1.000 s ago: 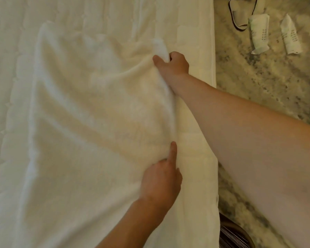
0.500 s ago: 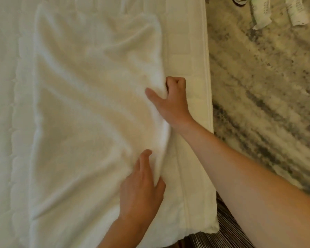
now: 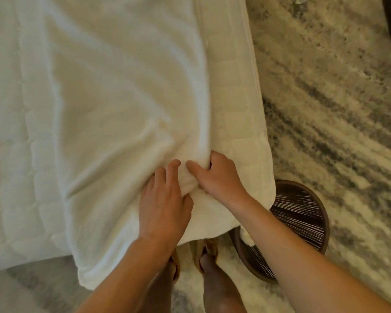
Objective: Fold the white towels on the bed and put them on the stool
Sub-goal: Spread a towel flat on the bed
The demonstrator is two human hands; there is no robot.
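Two hands meet on the white towel [image 3: 122,105], which lies spread along the right edge of the bed [image 3: 14,154], its near end hanging over the bed's foot. The left hand [image 3: 164,204] pinches a bunched fold between thumb and fingers. The right hand [image 3: 218,177] grips the towel's edge, fingers curled under. The stool [image 3: 303,211] stands just beside the bed's corner.

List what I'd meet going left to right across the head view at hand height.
quilted white bed cover → white terry towel → left hand → right hand → round dark wooden stool with a striped seat → mottled grey-and-cream floor
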